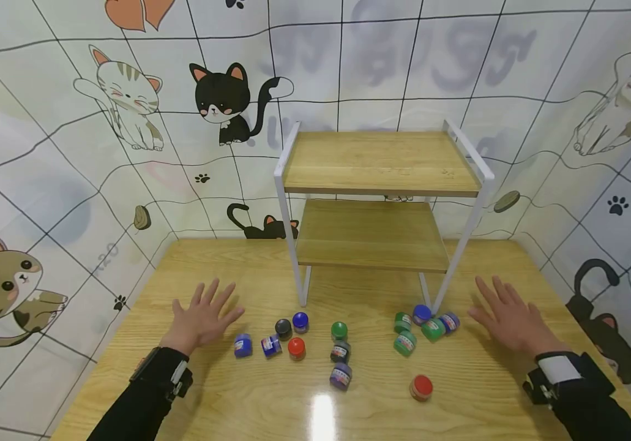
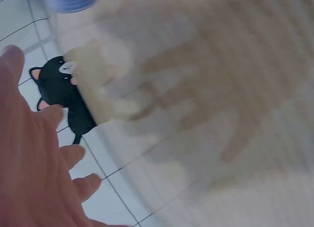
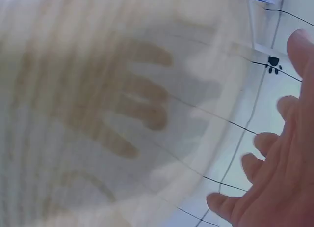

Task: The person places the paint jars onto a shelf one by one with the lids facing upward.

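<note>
Head view: left hand [image 1: 199, 320] and right hand [image 1: 513, 323], fingers spread, holding nothing, inside table [image 1: 238, 404] side edges; 14 jars [image 1: 296, 350] between, 1 shelf [image 1: 373, 236].

wood-grain table [image 1: 249, 401]: two-tier rack [image 1: 373, 233] stands at twelve o'clock; five small jars [image 1: 295, 348] at nine, three at centre, five at three, one red-lidded jar [image 1: 421, 388] at four.

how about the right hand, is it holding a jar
No, the right hand has its fingers stretched out, and the nearest jar lies apart from it on the table.
</note>
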{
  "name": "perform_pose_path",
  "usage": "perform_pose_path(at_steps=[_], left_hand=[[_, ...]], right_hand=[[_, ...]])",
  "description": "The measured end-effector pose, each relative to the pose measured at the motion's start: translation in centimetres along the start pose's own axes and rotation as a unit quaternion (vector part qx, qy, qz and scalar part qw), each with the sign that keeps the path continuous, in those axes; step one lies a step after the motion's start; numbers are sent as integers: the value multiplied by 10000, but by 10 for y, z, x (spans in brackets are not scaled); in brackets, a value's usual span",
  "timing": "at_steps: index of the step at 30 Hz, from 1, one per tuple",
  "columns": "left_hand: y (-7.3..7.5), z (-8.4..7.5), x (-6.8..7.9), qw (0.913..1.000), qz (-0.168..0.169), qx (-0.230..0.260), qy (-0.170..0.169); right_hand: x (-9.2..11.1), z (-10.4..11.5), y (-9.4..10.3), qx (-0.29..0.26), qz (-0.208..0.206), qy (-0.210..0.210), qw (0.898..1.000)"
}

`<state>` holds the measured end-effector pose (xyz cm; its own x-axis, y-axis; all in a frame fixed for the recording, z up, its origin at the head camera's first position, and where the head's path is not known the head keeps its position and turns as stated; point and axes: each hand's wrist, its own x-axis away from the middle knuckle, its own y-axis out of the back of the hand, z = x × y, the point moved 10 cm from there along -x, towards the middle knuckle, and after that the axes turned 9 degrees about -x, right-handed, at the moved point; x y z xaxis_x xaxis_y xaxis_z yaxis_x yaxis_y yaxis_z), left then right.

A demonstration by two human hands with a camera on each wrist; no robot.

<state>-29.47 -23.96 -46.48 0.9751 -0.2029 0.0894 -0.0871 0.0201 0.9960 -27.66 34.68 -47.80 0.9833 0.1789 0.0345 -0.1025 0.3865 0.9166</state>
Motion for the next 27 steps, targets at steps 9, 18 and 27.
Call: perform_pose_path(at_steps=[9,18,27], left_hand=[[17,-5,-7,9983,575,15,-81],[33,-18,-8,9958,891,80,-201],[33,-34,-5,9859,1428,665,-565]], right_hand=[[-8,17,15,-13,291,237,9993],[-13,41,31,-137,520,512,9972],[-18,69,50,-918,485,938,9902]])
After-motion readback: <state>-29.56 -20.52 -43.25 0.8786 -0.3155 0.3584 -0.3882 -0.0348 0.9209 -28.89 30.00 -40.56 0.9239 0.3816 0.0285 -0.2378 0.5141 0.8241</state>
